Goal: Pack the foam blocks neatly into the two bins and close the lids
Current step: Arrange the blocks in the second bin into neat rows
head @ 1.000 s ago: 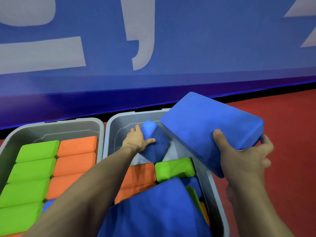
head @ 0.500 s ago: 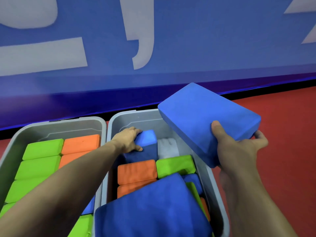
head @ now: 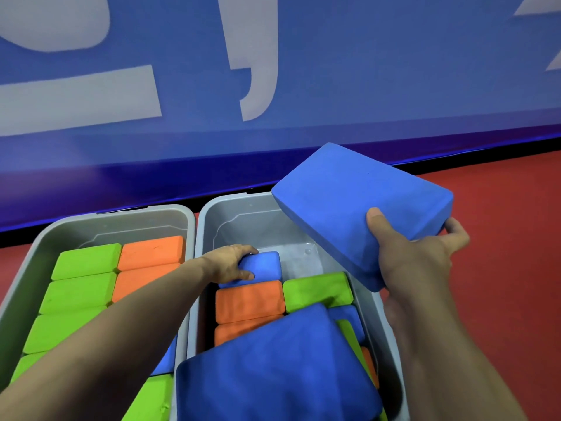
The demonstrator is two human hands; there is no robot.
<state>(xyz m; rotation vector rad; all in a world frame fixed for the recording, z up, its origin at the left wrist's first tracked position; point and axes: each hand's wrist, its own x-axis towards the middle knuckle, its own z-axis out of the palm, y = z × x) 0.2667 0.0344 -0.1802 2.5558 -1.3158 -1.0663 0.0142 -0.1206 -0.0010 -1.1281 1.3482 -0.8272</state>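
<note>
Two grey bins sit side by side on the red floor (head: 501,268), rims nearly touching, far ends toward the blue wall (head: 334,71) at 12 o'clock.

The left bin (head: 18,287) holds green and orange blocks in rows, with only a thin strip of bare bottom along its 12 o'clock wall.

In the right bin (head: 209,214), the left hand (head: 226,264) curls over a small blue block (head: 264,265) at the far-left corner, thumb on its near face. At 3 o'clock of that block lies a bare patch of bottom, bounded at 6 o'clock by a green block (head: 317,290) and an orange block (head: 249,300).

The right hand (head: 416,256) grips a big blue block (head: 358,205), tilted, in the air over the bin's right rim. A loose blue block (head: 273,369) lies askew on top at 6 o'clock.
</note>
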